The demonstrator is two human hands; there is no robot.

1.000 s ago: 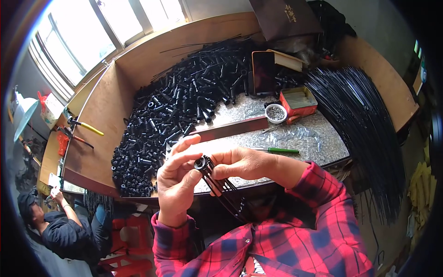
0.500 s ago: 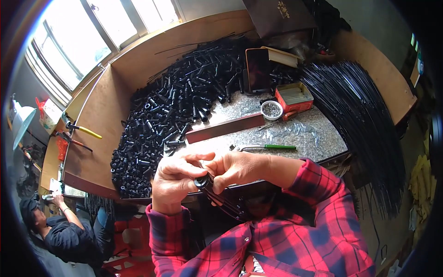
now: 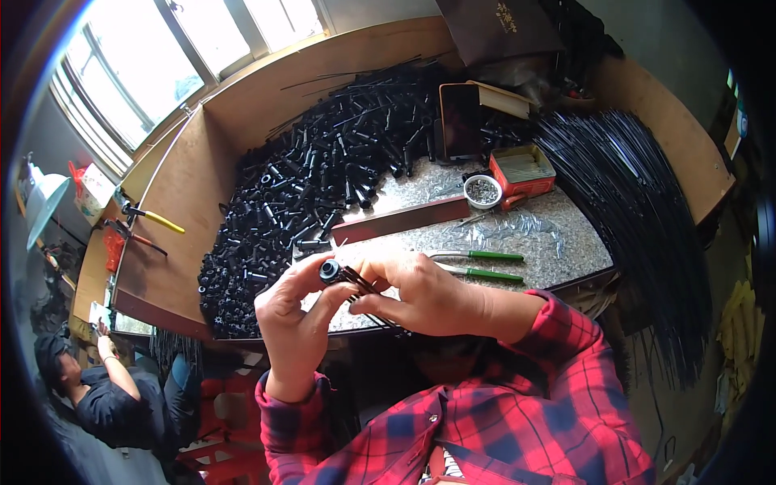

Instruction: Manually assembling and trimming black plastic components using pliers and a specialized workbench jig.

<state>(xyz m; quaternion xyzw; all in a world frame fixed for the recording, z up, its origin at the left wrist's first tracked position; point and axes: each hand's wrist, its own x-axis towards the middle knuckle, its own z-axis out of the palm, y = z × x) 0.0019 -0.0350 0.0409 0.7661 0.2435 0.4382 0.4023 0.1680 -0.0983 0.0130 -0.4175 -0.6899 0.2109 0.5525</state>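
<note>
A short black tubular part (image 3: 330, 272) with a ring-shaped open end is pinched between the thumb and fingers of my left hand (image 3: 293, 317). Thin black rods (image 3: 361, 284) run from beside it down to the right, under my right hand (image 3: 420, 289). The right thumb and fingers are closed round these rods. Whether the rods are fixed to the tube, I cannot tell. Green-handled pliers (image 3: 491, 276) lie on the speckled tabletop (image 3: 578, 255) just beyond my right hand, which partly hides them.
Loose black tubular parts (image 3: 283, 202) are heaped at left and back. A sheaf of long black rods (image 3: 638, 210) hangs over the right edge. A reddish bar (image 3: 404, 220), a white cup (image 3: 482, 191), a red tin (image 3: 521, 171) and a phone (image 3: 460, 121) lie between. Another person (image 3: 113, 388) sits far left.
Both hands have risen slightly away from my body, with the tubular part turned more toward view. The hands have drawn a little apart. More of the green-handled pliers shows.
</note>
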